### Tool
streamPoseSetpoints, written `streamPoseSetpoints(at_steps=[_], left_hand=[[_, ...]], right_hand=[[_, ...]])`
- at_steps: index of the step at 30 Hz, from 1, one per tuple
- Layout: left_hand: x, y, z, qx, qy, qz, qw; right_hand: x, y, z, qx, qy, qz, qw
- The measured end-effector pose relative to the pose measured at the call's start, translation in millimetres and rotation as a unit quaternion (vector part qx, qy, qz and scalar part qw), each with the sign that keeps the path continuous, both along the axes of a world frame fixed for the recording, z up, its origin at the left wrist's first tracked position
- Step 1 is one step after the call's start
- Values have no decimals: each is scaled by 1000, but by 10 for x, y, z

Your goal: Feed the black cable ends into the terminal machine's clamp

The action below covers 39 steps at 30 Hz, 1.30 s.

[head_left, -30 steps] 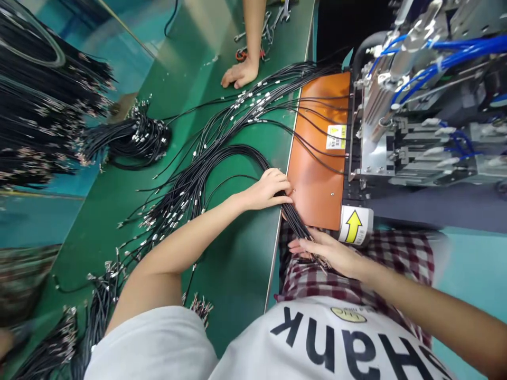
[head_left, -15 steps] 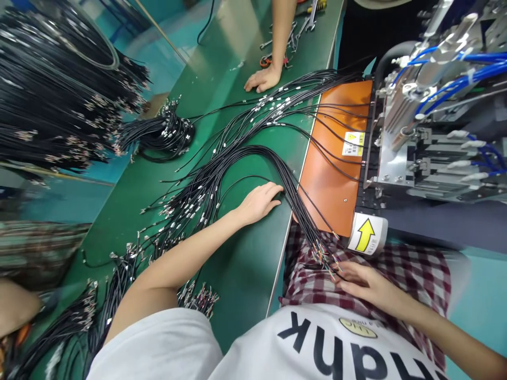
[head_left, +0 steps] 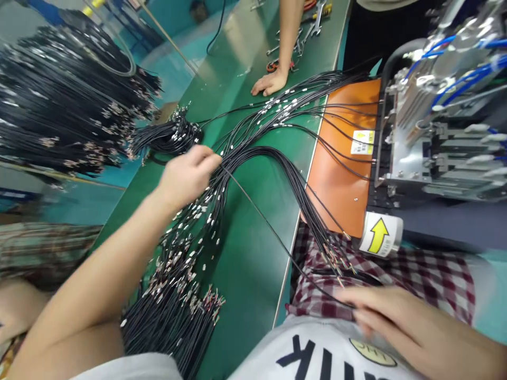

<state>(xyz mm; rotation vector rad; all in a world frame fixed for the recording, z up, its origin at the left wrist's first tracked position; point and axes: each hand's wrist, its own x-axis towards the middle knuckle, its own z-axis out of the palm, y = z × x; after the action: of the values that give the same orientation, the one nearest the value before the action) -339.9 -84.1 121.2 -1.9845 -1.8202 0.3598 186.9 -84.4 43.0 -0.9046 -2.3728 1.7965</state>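
A single black cable (head_left: 266, 220) runs slantwise between my two hands, above the green table. My left hand (head_left: 190, 174) is closed on its upper part, over the pile. Down by my lap, my right hand (head_left: 380, 311) is closed around the lower part of the same cable; its fingers are slightly blurred. A curved bundle of black cables (head_left: 291, 179) lies between them, its stripped coloured wire ends (head_left: 336, 256) hanging over the table edge. White connectors (head_left: 206, 206) sit along the pile under my left arm.
An orange machine plate (head_left: 340, 184) stands at the right with a few cables across it, beside a pneumatic machine (head_left: 412, 142). Another person's hand (head_left: 271, 83) rests on the table (head_left: 253, 285) near wrenches (head_left: 317, 24). Cable bundles hang at the left (head_left: 59, 100).
My left hand has moved left and up from the bundle, drawing one cable out straight. My right hand has shifted toward my body, with that cable in it.
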Motion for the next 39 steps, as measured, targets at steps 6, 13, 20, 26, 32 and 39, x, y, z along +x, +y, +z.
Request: streamPoseSetpoints(at_steps=[6, 13, 20, 26, 32, 39], left_hand=[[-495, 682, 0, 39, -50, 185, 981], [901, 945, -695, -204, -221, -141, 943], [1142, 919, -921, -256, -246, -220, 909], [1460, 775, -872, -227, -336, -224, 886], [1534, 175, -797, -242, -425, -133, 862], [669, -1160, -635, -259, -253, 96, 927]], right_hand=[[-1822, 204, 61, 8, 144, 8, 989], [-963, 503, -305, 319, 33, -113, 941], [-1063, 366, -423, 311, -26, -43, 949], [-600, 335, -487, 203, -16, -52, 978], [-380, 376, -486, 199, -18, -32, 979], [-347, 426, -438, 231, -18, 20, 973]])
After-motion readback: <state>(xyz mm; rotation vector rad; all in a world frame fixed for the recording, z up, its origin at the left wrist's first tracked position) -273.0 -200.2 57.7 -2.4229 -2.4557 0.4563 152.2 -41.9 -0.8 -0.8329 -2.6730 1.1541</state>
